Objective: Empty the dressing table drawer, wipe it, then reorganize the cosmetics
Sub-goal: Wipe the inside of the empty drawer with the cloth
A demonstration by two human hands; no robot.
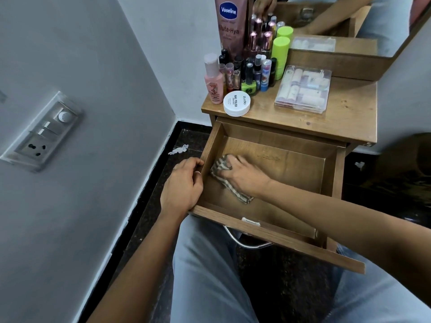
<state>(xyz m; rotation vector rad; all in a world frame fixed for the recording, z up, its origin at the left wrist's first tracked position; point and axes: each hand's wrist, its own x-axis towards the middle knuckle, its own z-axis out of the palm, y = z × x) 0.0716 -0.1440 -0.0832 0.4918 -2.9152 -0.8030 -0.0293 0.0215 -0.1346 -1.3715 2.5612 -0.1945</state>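
The drawer (pixel 291 237) was pulled well out, with its left edge gripped by the left hand (pixel 184 183), fingers curled over the rim. A striped cloth (pixel 241 197) was clutched and pressed down by the right hand (pixel 243 176) close to the left wall, so plenty of bare drawer floor was left on the right. The cosmetics (pixel 251 71) were crowded at the desk's (pixel 345 117) back-left corner.

Drawer (pixel 303 173) free right of cloth (pixel 240 194); bottles (pixel 249 73) crowd tabletop (pixel 345 117).
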